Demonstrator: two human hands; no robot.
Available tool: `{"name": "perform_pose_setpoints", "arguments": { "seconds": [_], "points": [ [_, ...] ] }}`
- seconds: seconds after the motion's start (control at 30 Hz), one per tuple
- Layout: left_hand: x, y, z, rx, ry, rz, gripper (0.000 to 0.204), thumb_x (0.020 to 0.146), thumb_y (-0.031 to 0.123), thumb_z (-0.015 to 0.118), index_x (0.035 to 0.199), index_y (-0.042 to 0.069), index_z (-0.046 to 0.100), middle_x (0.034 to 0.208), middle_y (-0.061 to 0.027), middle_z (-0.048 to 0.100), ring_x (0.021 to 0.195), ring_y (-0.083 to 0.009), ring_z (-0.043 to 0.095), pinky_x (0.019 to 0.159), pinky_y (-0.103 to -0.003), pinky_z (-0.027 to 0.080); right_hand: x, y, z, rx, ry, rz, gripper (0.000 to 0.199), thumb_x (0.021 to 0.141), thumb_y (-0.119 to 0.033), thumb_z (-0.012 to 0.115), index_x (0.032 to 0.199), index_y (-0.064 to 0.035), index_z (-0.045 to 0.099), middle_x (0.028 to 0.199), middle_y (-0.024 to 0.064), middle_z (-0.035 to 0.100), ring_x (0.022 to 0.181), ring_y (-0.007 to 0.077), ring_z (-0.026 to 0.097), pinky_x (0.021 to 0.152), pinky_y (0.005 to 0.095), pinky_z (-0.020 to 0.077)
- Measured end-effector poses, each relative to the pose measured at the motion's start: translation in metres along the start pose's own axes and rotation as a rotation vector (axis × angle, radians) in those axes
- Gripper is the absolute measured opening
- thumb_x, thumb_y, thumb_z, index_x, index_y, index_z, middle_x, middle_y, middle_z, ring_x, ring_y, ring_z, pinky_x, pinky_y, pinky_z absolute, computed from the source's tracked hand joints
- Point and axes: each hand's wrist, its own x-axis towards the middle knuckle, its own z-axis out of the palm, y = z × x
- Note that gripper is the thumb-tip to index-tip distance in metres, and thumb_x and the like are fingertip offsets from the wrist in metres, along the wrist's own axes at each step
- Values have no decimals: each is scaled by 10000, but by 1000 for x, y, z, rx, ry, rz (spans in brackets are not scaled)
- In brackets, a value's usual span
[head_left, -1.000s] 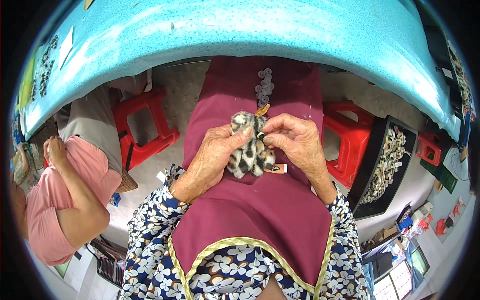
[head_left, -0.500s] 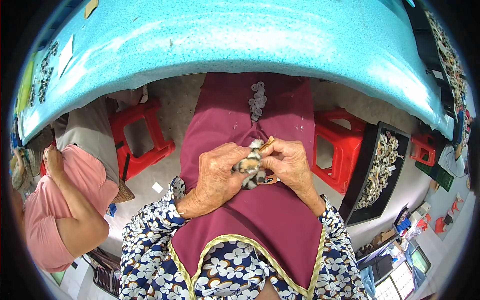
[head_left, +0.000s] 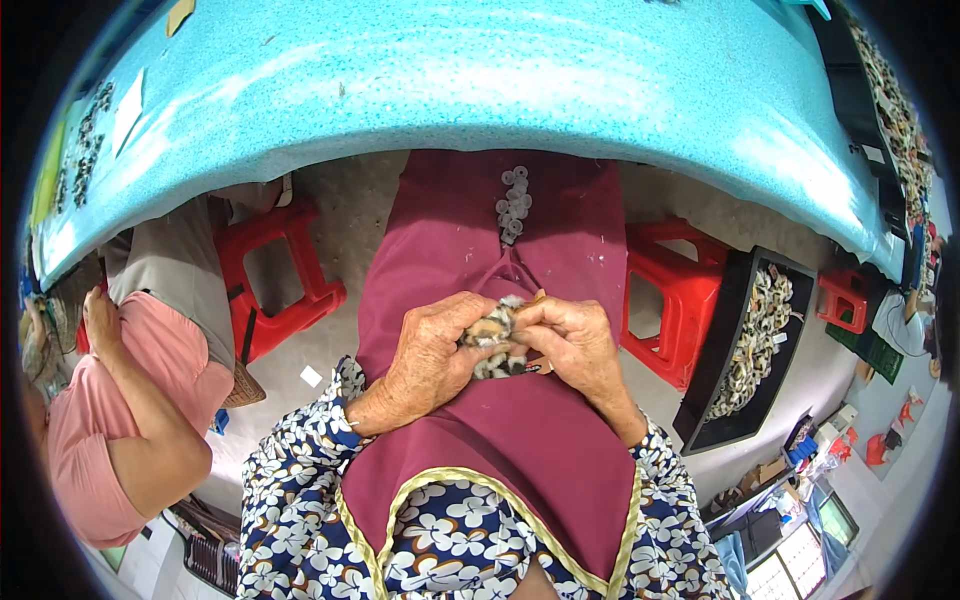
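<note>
Spotted plush piece (head_left: pixel 489 328), held above the lap between the two hands: it lies in the gap between the thumb and forefinger of the left hand (head_left: pixel 432 345), with its right edge against the fingertips of the right hand (head_left: pixel 575 345). Patches of black, tan and white fur show above and below the left thumb; the remainder is covered by the hands, so the full outline of the piece cannot be made out. An orange-brown tag (head_left: pixel 540 366) shows only in part beneath the right hand. The left fingers are curled and closed on the plush, their tips largely hidden behind it. The right thumb and forefinger are drawn together, pinching at its right edge; exactly which part sits between their tips is hidden. Beneath both hands spreads a maroon apron (head_left: pixel 490 430), bearing a cluster of translucent discs (head_left: pixel 515 205) farther from the body, near the edge of the blue table (head_left: pixel 480 80)
</note>
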Motion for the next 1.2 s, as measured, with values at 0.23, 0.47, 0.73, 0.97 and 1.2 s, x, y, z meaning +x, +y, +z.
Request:
{"name": "perform_pose_setpoints", "arguments": {
  "seconds": [0.23, 0.47, 0.73, 0.97, 1.2],
  "points": [
    [0, 9, -13, 0, -46, 302, 348, 597, -74, 633, 936, 5, 613, 769, -105, 617, 695, -257, 618, 623, -323, 493, 22, -10, -22, 203, -201, -227, 212, 723, 16, 669, 934, 30, 645, 940, 97, 638, 827, 118, 601, 708, 260, 506],
    [-11, 14, -33, 84, 67, 641, 321, 551, -40, 681, 847, 28, 577, 831, -122, 631, 750, -279, 625, 643, -347, 513, -2, -23, 7, 44, -128, -474, 162, 662, 63, 701, 780, -1, 612, 740, 89, 625, 678, 200, 618, 593, 288, 494],
    [-27, -1, -34, 7, 179, 674, 263, 622, -37, 659, 859, 3, 552, 906, -141, 618, 798, -295, 629, 688, -380, 526, -7, -33, 29, -146, -14, -729, 199, 598, 54, 730, 760, 8, 623, 728, 103, 600, 623, 223, 594, 543, 305, 480],
    [-30, -1, -38, 88, 131, 764, 240, 642, -24, 650, 875, -5, 595, 866, -129, 591, 770, -285, 615, 682, -398, 525, -12, -42, 38, -228, -82, -754, 209, 586, 70, 700, 769, -3, 629, 770, 81, 597, 670, 236, 600, 570, 304, 504],
    [-40, -12, -34, 42, 260, 747, 265, 627, -51, 663, 882, -15, 604, 843, -126, 593, 802, -294, 631, 679, -387, 535, -13, -42, 43, -305, -82, -852, 202, 493, 43, 685, 681, -16, 646, 705, 77, 605, 618, 232, 598, 529, 294, 507]
  ]
}}
